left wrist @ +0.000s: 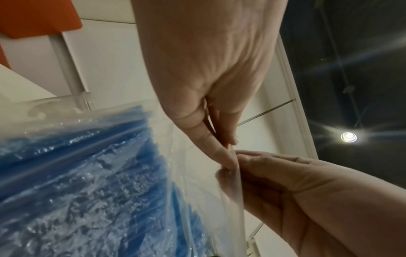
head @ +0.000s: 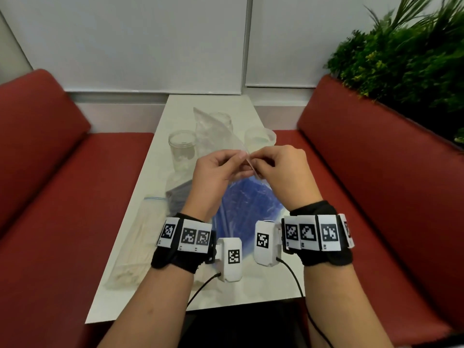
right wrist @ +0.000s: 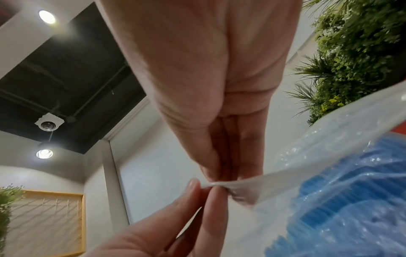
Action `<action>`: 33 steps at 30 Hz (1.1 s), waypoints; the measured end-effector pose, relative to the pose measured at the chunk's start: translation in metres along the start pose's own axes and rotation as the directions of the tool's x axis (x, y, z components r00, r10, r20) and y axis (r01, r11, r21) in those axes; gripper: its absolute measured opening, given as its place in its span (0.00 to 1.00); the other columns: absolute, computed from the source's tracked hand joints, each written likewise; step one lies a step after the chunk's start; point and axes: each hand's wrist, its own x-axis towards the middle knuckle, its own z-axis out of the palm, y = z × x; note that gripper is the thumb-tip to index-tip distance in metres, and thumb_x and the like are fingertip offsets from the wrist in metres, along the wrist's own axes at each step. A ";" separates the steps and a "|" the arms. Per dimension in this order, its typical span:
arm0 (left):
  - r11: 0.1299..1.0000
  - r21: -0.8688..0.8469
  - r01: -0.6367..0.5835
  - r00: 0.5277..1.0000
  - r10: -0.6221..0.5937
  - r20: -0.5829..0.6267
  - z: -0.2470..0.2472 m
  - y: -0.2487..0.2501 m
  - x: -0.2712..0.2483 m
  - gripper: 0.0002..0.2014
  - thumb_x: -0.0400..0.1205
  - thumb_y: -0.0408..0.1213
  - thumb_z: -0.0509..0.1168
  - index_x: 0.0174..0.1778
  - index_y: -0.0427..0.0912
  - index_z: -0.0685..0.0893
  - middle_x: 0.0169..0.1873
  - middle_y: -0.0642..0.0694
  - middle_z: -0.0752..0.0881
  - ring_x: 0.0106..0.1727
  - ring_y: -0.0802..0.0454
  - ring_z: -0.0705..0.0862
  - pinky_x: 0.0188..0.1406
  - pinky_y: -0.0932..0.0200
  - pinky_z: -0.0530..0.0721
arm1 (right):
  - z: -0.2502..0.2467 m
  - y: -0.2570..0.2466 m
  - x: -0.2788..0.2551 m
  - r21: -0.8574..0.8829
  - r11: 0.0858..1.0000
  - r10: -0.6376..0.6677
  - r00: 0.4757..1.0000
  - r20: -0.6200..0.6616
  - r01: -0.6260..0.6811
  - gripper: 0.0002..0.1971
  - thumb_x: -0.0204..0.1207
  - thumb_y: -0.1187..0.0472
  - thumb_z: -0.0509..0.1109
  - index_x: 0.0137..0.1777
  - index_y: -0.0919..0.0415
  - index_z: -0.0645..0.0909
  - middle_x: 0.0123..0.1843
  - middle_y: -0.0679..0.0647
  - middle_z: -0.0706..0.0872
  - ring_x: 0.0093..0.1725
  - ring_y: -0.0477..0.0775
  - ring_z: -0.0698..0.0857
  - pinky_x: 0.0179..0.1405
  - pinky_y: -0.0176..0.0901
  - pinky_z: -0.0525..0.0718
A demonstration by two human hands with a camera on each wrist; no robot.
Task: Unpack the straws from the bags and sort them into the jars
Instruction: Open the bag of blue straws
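Head view shows our left hand (head: 218, 169) and right hand (head: 281, 167) raised over the white table (head: 140, 197), each pinching the top edge of the clear bag (head: 241, 204) of blue straws (left wrist: 92, 191), which hangs between our wrists. We judge the film thin, soft and slippery, the bundle light; the best hold is the 2 lips at the mouth, pulled apart. 3 clear jars wait beyond: left jar (head: 182, 146), middle jar (head: 221, 121), right jar (head: 259, 140). A bag of pale straws (head: 136, 244) lies on the table's left side. We see no readable writing.
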 end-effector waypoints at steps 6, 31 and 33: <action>0.998 -0.070 -0.010 0.999 0.008 -0.032 0.011 -0.005 0.003 0.08 0.85 0.31 0.71 0.54 0.29 0.90 0.45 0.30 0.92 0.46 0.43 0.92 0.47 0.58 0.91 | -0.010 0.009 -0.002 0.000 1.000 0.026 0.999 -0.034 -0.026 0.08 0.81 0.61 0.72 0.50 0.57 0.94 0.37 0.49 0.92 0.40 0.48 0.89 0.53 0.48 0.87; 1.000 -0.022 -0.018 0.976 0.013 -0.219 0.012 0.009 0.022 0.07 0.83 0.22 0.64 0.53 0.35 0.76 0.31 0.40 0.86 0.33 0.42 0.90 0.45 0.44 0.93 | -0.032 0.070 -0.016 -0.240 0.961 0.143 0.990 0.006 -0.138 0.13 0.75 0.69 0.75 0.56 0.54 0.91 0.52 0.50 0.92 0.56 0.51 0.88 0.57 0.35 0.78; 0.997 -0.075 -0.023 0.971 0.004 -0.240 0.011 0.009 0.022 0.12 0.82 0.21 0.65 0.56 0.37 0.73 0.34 0.41 0.86 0.35 0.43 0.90 0.42 0.49 0.92 | -0.042 0.076 -0.022 -0.143 0.976 0.143 0.978 -0.153 -0.165 0.10 0.74 0.71 0.74 0.47 0.55 0.93 0.37 0.43 0.91 0.44 0.43 0.89 0.43 0.24 0.75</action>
